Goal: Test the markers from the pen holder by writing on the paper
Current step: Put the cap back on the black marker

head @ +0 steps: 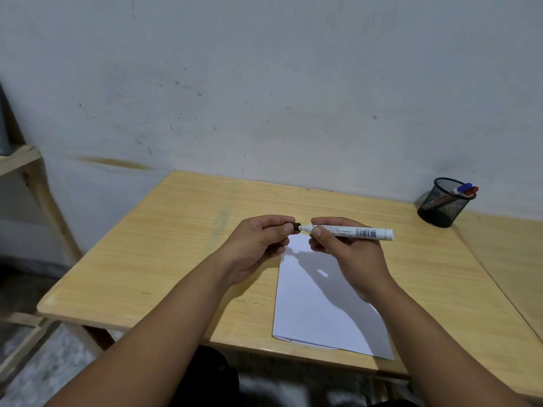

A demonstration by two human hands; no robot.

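A white marker (358,232) with black print lies level in the air above the far end of the white paper (320,304). My right hand (343,248) grips its barrel near the front. My left hand (258,242) pinches the black cap (296,226) at the marker's left tip; cap and barrel meet or nearly meet, I cannot tell which. The paper lies flat on the wooden table (164,248) and carries no marks I can see. The black mesh pen holder (445,202) stands at the far right corner with a blue marker (463,188) and a red marker (472,191) inside.
A pale scuffed wall rises right behind the table. A second wooden surface (511,254) adjoins on the right. A wooden shelf frame (26,168) stands at the left, beyond the table's left edge.
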